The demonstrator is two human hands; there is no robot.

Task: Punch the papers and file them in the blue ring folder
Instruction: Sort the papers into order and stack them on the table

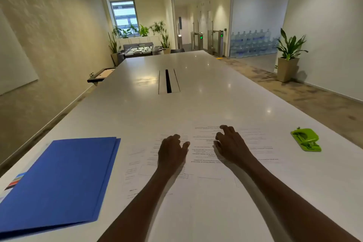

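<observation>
Several printed white papers (206,171) lie spread on the white table (176,108) in front of me. My left hand (171,152) rests on the left sheets, fingers loosely bent. My right hand (228,143) lies on the right sheets with fingertips touching the paper. Neither hand grips anything. The blue folder (59,180) lies closed at the left, apart from the papers. A lime green hole punch (306,139) sits at the right, beyond the papers' edge.
A colourful printed sheet (15,180) pokes out under the folder's left edge. A cable slot (168,81) runs along the table's middle. A potted plant (288,59) stands on the floor at the right.
</observation>
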